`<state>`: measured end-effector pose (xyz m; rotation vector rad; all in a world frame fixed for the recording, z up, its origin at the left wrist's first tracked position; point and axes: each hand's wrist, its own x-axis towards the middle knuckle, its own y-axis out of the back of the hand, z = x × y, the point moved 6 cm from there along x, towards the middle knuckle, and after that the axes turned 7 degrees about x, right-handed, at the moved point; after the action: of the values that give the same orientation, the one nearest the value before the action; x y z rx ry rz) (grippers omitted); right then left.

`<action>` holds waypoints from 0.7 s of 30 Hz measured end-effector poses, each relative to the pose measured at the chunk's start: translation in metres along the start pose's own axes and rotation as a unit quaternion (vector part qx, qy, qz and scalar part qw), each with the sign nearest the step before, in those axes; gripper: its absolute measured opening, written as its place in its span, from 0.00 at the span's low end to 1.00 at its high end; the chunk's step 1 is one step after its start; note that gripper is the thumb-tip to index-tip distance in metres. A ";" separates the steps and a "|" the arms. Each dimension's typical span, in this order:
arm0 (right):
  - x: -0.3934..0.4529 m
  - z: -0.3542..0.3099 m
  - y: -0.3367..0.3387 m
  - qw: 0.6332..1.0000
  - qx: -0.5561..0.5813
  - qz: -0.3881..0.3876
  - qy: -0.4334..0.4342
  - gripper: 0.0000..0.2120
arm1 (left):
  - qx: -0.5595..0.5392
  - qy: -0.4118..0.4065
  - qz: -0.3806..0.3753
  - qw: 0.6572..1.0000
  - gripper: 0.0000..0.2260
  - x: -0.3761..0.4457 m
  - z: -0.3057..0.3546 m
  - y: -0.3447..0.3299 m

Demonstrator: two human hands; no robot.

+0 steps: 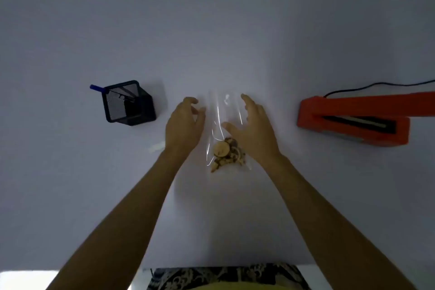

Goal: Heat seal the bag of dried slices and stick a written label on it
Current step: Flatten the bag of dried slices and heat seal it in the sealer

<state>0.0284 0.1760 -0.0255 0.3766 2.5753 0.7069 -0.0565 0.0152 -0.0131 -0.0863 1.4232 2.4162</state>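
Note:
A clear plastic bag [222, 115] lies flat on the white table, its open end pointing away from me. Brown dried slices [227, 154] are bunched at its near end. My left hand [182, 125] hovers just left of the bag with fingers curled and apart, holding nothing. My right hand [253, 128] is over the bag's right side, fingers spread, thumb above the plastic; whether it touches the bag is unclear. An orange heat sealer [353, 117] sits at the right with its arm raised. A small pale label [156, 147] lies by my left wrist.
A black mesh pen holder [128, 103] with a blue pen [96, 87] stands at the left. The sealer's black cable [376, 85] runs off the right edge. The table's front edge [94, 266] is close to my body.

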 end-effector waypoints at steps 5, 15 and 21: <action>-0.007 0.015 -0.009 0.989 0.126 0.014 -0.072 0.38 | -0.118 0.074 -0.072 0.988 0.16 -0.027 -0.013 -0.031; 0.000 0.050 0.003 0.929 0.321 0.015 -0.181 0.08 | -0.186 0.083 -0.086 0.975 0.02 -0.032 -0.033 -0.037; -0.002 0.051 0.014 0.961 0.224 0.068 -0.148 0.06 | -0.143 0.094 -0.047 0.984 0.08 -0.035 -0.030 -0.035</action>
<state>0.0567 0.2081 -0.0560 0.7467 2.4150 0.0854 -0.0158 -0.0042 -0.0495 -0.4494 1.1049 2.5702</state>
